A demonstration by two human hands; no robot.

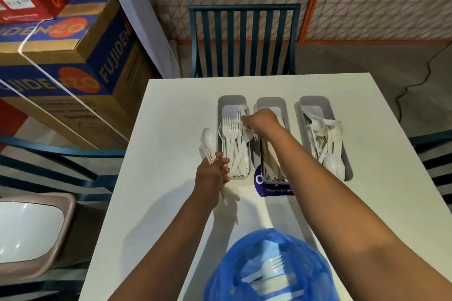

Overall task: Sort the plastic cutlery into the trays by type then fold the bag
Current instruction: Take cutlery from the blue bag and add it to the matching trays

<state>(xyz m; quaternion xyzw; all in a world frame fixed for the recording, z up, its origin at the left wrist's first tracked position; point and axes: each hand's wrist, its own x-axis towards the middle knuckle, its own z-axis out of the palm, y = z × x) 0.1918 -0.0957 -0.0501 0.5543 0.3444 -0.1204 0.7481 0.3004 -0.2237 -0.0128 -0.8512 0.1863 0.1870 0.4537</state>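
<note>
Both my arms stretch forward over the white square table [171, 110]. My right hand [260, 121] reaches across to the left grey plastic tray [232, 101], fingers curled round a few white plastic forks [248, 133] above the forks already lying there. My left hand [211, 175] grips a white plastic spoon [209, 138] with other handles beside that tray. The crumpled blue plastic bag [269, 269] sits nearest me, cutlery inside.
</note>
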